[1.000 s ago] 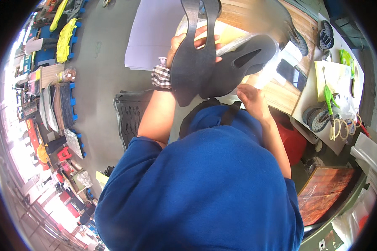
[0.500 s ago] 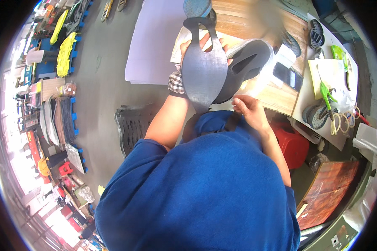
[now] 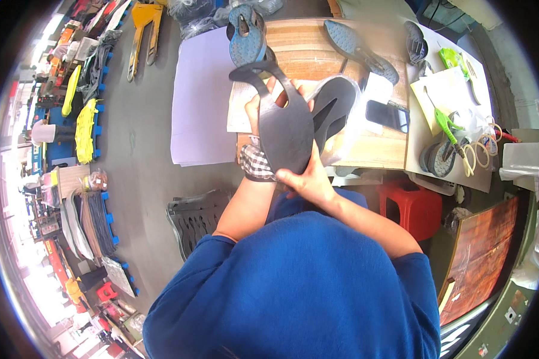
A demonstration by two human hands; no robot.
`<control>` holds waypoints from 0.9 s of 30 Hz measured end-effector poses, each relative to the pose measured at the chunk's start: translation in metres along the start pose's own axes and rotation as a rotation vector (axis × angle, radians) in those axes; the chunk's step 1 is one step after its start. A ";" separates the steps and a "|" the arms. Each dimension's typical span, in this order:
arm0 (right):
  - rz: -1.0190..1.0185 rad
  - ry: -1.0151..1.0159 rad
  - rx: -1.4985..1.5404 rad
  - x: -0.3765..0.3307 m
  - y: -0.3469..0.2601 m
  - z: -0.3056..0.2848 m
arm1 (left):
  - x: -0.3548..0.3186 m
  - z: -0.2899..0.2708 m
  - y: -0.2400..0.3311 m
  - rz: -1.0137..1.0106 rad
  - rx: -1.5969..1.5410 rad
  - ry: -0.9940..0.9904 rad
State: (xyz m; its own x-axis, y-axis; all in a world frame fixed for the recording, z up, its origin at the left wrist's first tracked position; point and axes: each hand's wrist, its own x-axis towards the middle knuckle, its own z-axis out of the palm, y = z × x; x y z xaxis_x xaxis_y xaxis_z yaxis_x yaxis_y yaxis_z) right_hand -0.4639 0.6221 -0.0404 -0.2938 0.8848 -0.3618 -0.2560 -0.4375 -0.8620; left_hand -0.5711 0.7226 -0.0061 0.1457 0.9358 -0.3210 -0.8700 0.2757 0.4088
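Closing right hand [image 3: 312, 180] onto lower end of black cut-out sole sheet [image 3: 286, 137], with thumb across front face and fingers along right edge. Hanging apart just half a second ago; now gripping, likely steadying sheet from both ends. Clasping upper part with left hand [image 3: 253, 112], with fingers curled behind and showing through forked opening. Holding sheet at near edge of wooden tabletop [image 3: 371, 152], partly covering slotted black sole sheet [image 3: 339, 99]. Cannot tell about left-hand contact with that one.
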 end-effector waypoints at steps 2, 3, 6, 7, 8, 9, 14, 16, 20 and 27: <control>-0.185 -0.088 -0.380 -0.003 0.000 -0.003 | 0.006 -0.006 0.013 -0.012 -0.033 -0.003; -0.215 -0.132 -0.547 -0.002 0.002 -0.005 | 0.011 -0.010 0.018 0.037 0.103 0.037; 0.109 -0.169 -0.377 -0.003 0.016 -0.028 | 0.025 -0.032 0.034 0.308 0.738 0.044; 0.131 -0.059 -0.336 0.001 0.023 -0.038 | 0.028 -0.040 0.034 0.329 0.979 0.074; 0.143 0.033 -0.302 0.006 0.030 -0.051 | 0.034 -0.047 0.027 0.434 1.198 0.057; 0.129 0.120 -0.242 0.008 0.038 -0.065 | 0.037 -0.054 0.013 0.556 1.448 0.026; 0.163 0.180 -0.269 -0.003 0.077 -0.112 | 0.036 -0.078 -0.083 0.428 2.265 0.085; 0.152 0.186 -0.266 -0.005 0.084 -0.119 | 0.030 -0.085 -0.098 0.417 2.433 0.072; 0.133 0.172 -0.220 -0.005 0.084 -0.122 | 0.039 -0.091 -0.090 0.395 2.404 -0.009; 0.182 0.165 -0.111 -0.012 0.075 -0.130 | 0.079 -0.095 -0.039 0.045 1.738 -0.178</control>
State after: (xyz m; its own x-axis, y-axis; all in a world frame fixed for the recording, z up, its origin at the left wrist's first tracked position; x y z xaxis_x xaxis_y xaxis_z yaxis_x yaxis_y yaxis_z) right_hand -0.3600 0.5993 -0.1468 -0.1693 0.8115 -0.5592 -0.1073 -0.5792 -0.8081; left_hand -0.5704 0.7652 -0.1283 0.2867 0.9264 -0.2442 0.5812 0.0344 0.8130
